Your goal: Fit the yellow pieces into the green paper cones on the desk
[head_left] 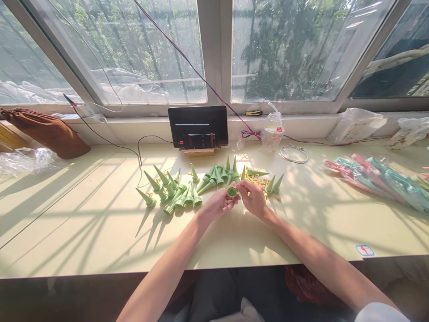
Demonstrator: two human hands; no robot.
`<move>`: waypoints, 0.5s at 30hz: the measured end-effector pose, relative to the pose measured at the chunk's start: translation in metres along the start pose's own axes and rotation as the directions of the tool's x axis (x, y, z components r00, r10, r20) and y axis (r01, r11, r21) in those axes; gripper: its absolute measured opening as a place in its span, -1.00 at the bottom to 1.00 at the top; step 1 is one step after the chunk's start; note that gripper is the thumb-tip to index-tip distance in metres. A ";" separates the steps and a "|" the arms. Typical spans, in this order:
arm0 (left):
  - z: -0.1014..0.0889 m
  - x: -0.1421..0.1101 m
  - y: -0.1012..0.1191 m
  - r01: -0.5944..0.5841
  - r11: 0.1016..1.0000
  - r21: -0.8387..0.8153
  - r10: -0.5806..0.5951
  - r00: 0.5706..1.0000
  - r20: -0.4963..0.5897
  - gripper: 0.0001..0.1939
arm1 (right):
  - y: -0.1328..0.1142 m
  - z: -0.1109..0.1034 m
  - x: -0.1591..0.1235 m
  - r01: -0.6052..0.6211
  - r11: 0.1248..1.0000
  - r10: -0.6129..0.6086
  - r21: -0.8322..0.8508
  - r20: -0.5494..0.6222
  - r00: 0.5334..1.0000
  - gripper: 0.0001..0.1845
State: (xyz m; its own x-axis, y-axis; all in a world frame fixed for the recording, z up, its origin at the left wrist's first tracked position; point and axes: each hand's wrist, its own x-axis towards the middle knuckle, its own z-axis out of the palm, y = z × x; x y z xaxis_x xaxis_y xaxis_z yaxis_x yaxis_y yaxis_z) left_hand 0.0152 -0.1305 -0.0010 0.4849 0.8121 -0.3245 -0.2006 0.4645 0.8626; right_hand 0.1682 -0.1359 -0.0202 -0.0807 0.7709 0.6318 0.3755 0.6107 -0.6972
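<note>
My left hand (221,204) is closed round a green plastic cone (232,192), its open round end turned toward me. My right hand (253,197) is pinched at that same cone's rim, fingers curled; whether a small part sits in them I cannot make out. Both hands meet over the pale yellow-green table (83,223), just in front of a pile of several green cones (187,188). Small yellow parts (259,181) lie scattered behind my right hand, with two more upright cones (274,184) beside them.
A dark tablet (197,125) with a phone (199,141) propped before it stands at the window sill. A plastic bag (273,129) and coiled cable (294,154) lie right of it. Pink and teal packets (378,176) fill the far right. A brown bag (47,132) sits far left.
</note>
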 end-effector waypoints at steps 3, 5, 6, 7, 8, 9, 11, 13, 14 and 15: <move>0.001 0.000 0.000 -0.043 0.995 0.094 0.046 0.998 -0.037 -0.52 | 0.000 0.000 0.000 -0.032 0.999 0.031 0.030 0.026 0.999 -0.67; 0.001 0.000 -0.001 -0.083 0.985 0.152 0.093 0.994 -0.065 -0.46 | 0.000 0.000 -0.001 -0.042 0.998 0.041 0.043 0.027 0.999 -0.68; 0.001 0.000 -0.001 -0.112 0.979 0.171 0.126 0.989 -0.071 -0.44 | 0.000 0.000 -0.001 -0.046 0.998 0.045 0.049 0.027 0.999 -0.68; 0.001 0.000 -0.001 -0.145 0.971 0.188 0.161 0.984 -0.073 -0.43 | 0.000 0.000 -0.001 -0.050 0.997 0.049 0.054 0.025 0.998 -0.68; 0.002 -0.001 -0.001 -0.177 0.962 0.207 0.196 0.978 -0.072 -0.42 | 0.000 0.001 -0.001 -0.054 0.997 0.052 0.058 0.023 0.998 -0.68; 0.002 -0.001 -0.001 -0.207 0.951 0.230 0.229 0.971 -0.071 -0.42 | 0.000 0.001 -0.001 -0.058 0.996 0.057 0.062 0.022 0.998 -0.68; 0.003 -0.003 -0.001 -0.253 0.924 0.286 0.285 0.955 -0.075 -0.42 | 0.001 0.002 0.000 -0.073 0.996 0.072 0.057 0.018 0.997 -0.67; 0.004 -0.005 -0.001 -0.280 0.896 0.345 0.327 0.941 -0.088 -0.43 | 0.001 0.002 0.000 -0.099 0.994 0.099 0.040 0.014 0.995 -0.65; 0.004 -0.005 -0.001 -0.288 0.883 0.371 0.345 0.934 -0.096 -0.45 | 0.001 0.002 0.000 -0.113 0.993 0.113 0.032 0.013 0.994 -0.64; 0.004 -0.005 -0.002 -0.296 0.870 0.395 0.362 0.927 -0.103 -0.46 | 0.002 0.002 0.000 -0.125 0.992 0.125 0.027 0.011 0.992 -0.63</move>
State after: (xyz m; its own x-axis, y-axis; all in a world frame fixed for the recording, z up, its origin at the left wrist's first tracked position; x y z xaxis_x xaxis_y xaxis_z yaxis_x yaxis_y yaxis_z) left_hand 0.0164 -0.1365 0.0007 0.2892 0.9568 -0.0287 0.0185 0.0244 0.9995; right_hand 0.1668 -0.1345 -0.0220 -0.0435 0.8429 0.5363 0.3574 0.5144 -0.7795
